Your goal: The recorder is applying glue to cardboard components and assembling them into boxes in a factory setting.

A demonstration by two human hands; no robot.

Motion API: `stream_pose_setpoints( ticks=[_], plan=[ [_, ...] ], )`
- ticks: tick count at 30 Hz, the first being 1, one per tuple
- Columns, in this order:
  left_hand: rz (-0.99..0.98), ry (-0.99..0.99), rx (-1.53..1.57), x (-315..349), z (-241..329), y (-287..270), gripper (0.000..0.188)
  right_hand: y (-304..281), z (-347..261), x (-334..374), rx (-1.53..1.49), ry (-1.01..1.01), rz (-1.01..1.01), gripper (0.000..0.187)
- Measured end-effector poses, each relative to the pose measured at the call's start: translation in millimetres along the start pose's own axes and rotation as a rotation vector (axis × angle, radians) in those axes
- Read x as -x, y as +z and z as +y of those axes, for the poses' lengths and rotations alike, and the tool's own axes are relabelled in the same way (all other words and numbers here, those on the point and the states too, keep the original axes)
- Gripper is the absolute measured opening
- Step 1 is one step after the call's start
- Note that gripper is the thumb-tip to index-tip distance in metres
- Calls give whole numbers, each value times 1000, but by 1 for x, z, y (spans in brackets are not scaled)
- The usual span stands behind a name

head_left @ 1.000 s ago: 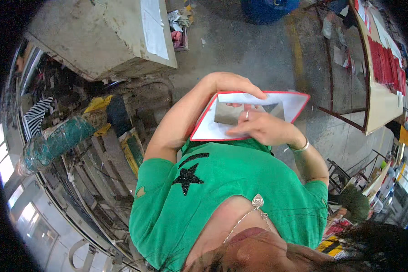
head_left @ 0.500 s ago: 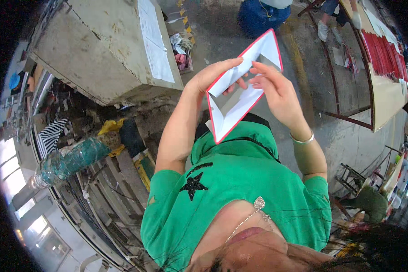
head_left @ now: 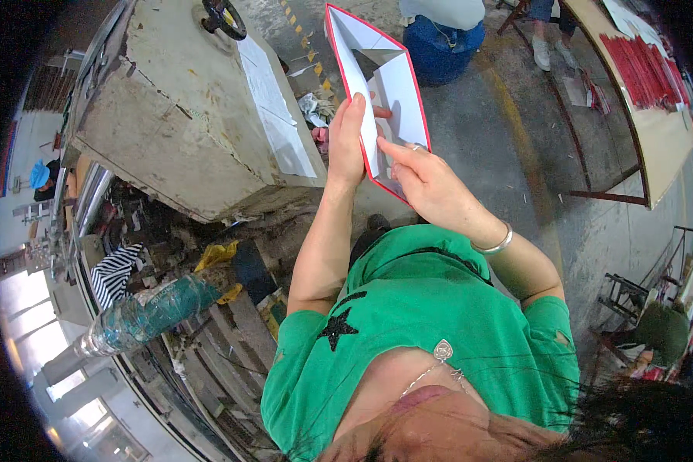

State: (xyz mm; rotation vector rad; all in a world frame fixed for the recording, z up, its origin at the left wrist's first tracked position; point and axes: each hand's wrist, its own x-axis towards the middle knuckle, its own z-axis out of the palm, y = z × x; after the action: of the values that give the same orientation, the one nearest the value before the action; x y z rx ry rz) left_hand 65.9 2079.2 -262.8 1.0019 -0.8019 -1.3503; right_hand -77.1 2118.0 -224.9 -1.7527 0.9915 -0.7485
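A hollow cardboard piece point(head_left: 398, 96), red along its edges and white inside, is held up in front of me, tilted and part folded, with creased end panels. My left hand point(head_left: 349, 146) is closed on its left wall, the thumb along the outside and fingertips showing inside. At the near end, my right hand point(head_left: 431, 181) reaches over the opening, its index finger stretched toward the inner left wall and its thumb apart. The other right fingers are partly hidden. A ring and a silver bracelet point(head_left: 497, 238) are on my right hand and wrist.
A worn, pale metal machine housing point(head_left: 185, 115) with a black handwheel point(head_left: 224, 19) stands at left, papers on top. Beyond is a blue barrel point(head_left: 443, 50). At right, a table point(head_left: 658, 158) bears red strips; a person's legs point(head_left: 543, 35) show behind it. A wrapped pipe point(head_left: 150, 312) lies lower left.
The cardboard piece has turned and moved up and left, its far end now leaning left. My right hand has shifted to its near end, index finger extended inside. My left hand keeps its hold.
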Motion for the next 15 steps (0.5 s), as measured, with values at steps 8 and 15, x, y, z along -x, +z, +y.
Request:
stream_pose_setpoints(
  ticks=[8,15],
  plan=[
    [-6,10,-9,-17,1,-11,41,14,-5,-18,-28,69,72,36],
    [107,-35,-347,-60,-16,-8,46,-17,43,-56,-204,208,160,35]
  ],
)
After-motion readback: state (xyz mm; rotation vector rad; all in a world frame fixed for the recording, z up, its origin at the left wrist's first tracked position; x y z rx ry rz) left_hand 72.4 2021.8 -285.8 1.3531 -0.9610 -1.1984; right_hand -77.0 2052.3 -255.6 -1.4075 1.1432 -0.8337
